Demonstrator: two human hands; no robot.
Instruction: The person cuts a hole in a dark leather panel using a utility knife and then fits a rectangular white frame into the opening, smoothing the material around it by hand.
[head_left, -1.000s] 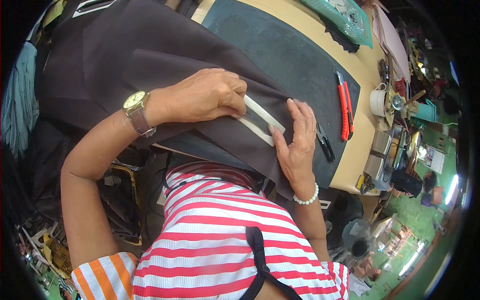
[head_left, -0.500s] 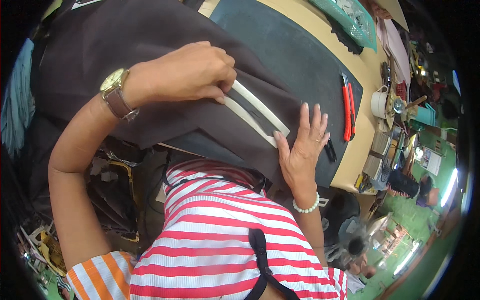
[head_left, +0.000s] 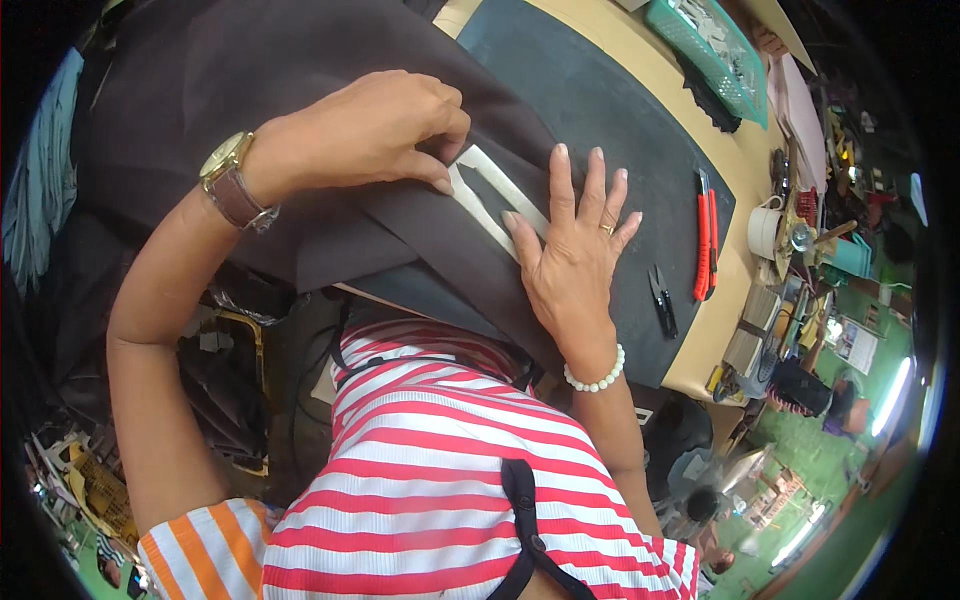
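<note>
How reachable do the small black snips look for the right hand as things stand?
Likely yes: the black snips lie beside the right hand on the dark mat, with nothing visible between. Its thumb rests at the pale strip frame, so it would probably have to let go there first.

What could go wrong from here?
The white border might crease or skew, as the left hand pinches one end while the right hand lies spread at the other.

Folds in the dark cloth beside the border could pull it out of line.

The snips and red cutter lie uncovered right of the right hand; a wide sweep might catch a point.
</note>
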